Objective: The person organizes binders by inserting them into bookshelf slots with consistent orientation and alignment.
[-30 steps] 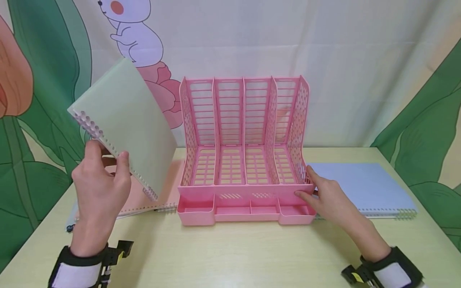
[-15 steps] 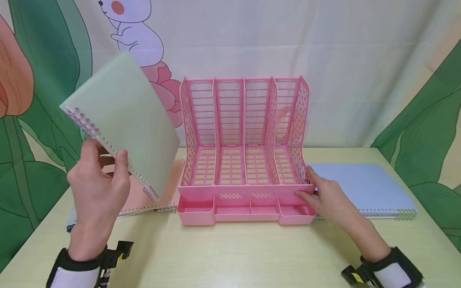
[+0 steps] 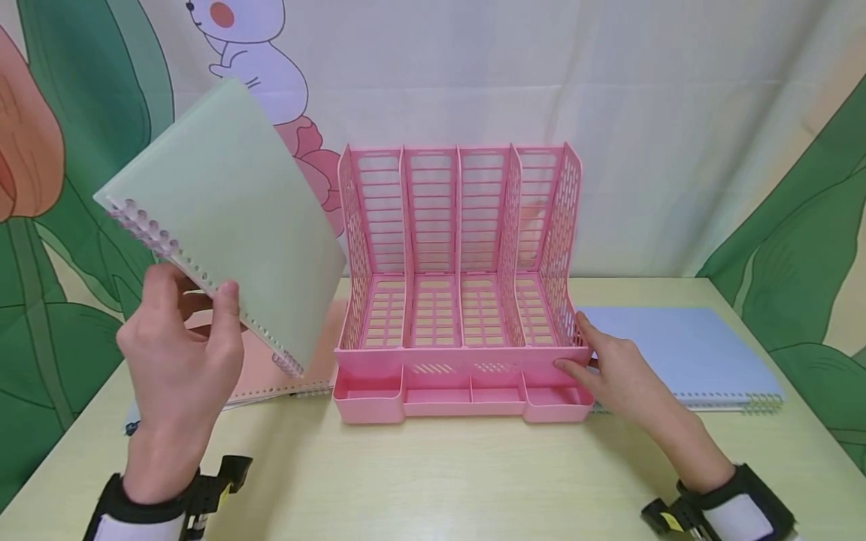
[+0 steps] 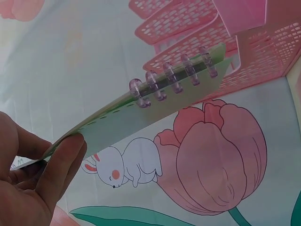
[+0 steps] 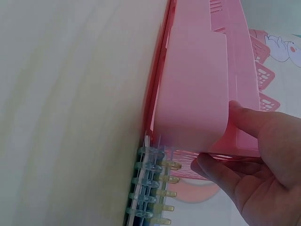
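My left hand (image 3: 183,353) pinches a pale green loose-leaf notebook (image 3: 237,218) by its punched binding edge, thumb on the near cover. The notebook is held up tilted, left of the organizer, with clear purple rings (image 4: 174,77) at both ends of that edge. A pink desk file organizer (image 3: 368,412) stands upright in the middle, with upright dividers behind and small open trays along its front. My right hand (image 3: 625,376) grips its right front corner; in the right wrist view the thumb (image 5: 242,113) lies on the front side and a fingertip sits at the bottom edge.
A pink notebook (image 3: 271,364) lies on the table left of the organizer, on top of other notebooks that are mostly hidden. To the right lies a blue notebook (image 3: 690,349), with blue rings (image 5: 146,183) and yellow rings (image 5: 167,193) showing. A printed curtain (image 3: 446,75) hangs behind.
My left hand has drifted a little left, and the green notebook has risen and looks larger. The right hand and the organizer have stayed in place.
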{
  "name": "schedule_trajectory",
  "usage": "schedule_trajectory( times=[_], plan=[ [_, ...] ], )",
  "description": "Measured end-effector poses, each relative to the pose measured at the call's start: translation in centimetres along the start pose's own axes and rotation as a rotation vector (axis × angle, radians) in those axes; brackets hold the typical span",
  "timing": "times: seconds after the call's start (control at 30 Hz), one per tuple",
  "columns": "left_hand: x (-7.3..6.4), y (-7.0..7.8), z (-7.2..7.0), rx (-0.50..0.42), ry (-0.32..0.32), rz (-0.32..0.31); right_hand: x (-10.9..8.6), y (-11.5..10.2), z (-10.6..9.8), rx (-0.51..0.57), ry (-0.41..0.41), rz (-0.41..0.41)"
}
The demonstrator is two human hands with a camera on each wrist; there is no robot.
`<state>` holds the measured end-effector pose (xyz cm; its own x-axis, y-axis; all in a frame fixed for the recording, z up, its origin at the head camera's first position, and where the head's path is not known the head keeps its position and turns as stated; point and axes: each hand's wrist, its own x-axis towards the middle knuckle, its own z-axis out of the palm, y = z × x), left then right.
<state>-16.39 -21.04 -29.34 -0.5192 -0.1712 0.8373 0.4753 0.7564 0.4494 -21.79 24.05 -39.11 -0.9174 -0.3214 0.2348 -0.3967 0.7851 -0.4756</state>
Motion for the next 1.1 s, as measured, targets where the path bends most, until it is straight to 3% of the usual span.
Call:
schedule_trajectory(
  times=[0.2, 0.5, 1.1],
  plan=[
    [0.1, 0.4, -0.2, -0.005, -0.008, 0.022, -0.1, 0.2, 0.0, -0.005, -0.003, 0.003],
    [0.0, 1.3, -0.5, -0.054, 0.029, -0.020, 0.0, 0.1, 0.0, -0.011, -0.016, 0.023],
    [-0.2, 2.3, -0.5, -0.087, 0.036, -0.013, -0.1, -0.3, -0.1, -0.002, -0.016, 0.027]
  ],
)
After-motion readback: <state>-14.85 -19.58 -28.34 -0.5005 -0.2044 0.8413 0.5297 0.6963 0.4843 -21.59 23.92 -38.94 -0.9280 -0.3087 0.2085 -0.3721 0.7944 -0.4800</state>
